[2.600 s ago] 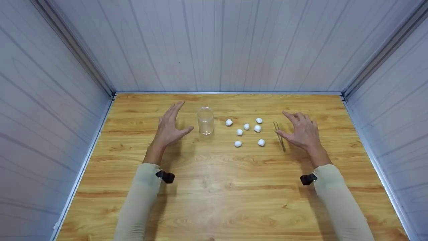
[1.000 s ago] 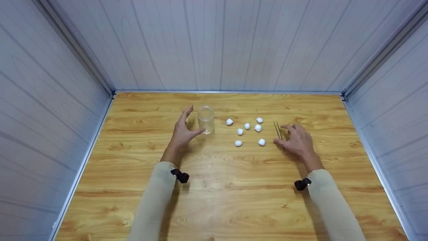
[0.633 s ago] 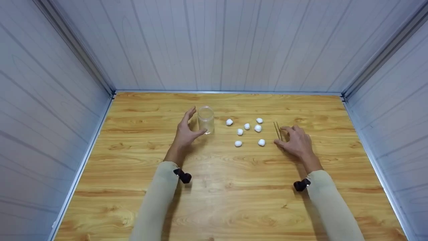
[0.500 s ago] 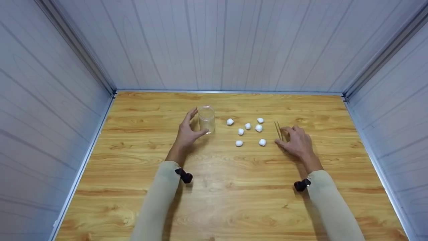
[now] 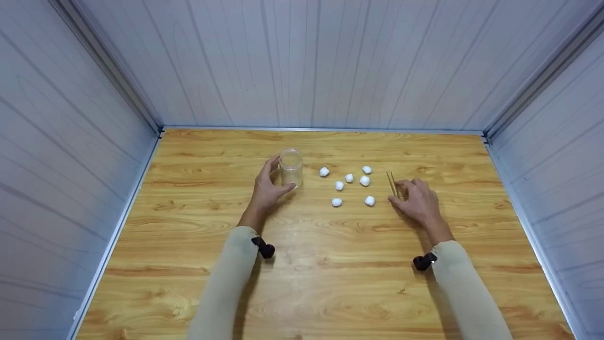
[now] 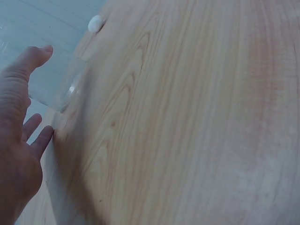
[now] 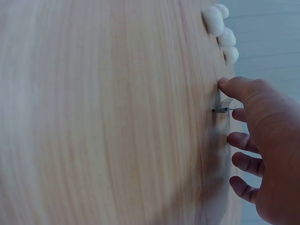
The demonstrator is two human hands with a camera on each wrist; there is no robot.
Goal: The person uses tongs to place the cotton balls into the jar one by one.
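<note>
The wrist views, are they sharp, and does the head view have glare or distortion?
Left wrist view: soft, the clear jar barely readable. Right wrist view: blurred wood grain, tweezers only a small dark shape. Head view: sharp, walls bowed by the wide lens, mild sheen on the table.

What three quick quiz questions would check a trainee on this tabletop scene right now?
1. Count: how many cotton balls lie on the table?
2. True or false: the tweezers lie left of the clear jar.
3. Pick one: the left hand is (A) at the jar, thumb and fingers on either side of it, (B) flat on the cotton balls, (C) lifted off the table holding the tweezers.

Key
1. Six.
2. False: they lie to the right, beyond the balls, at the fingertips of the right hand.
3. A.
</note>
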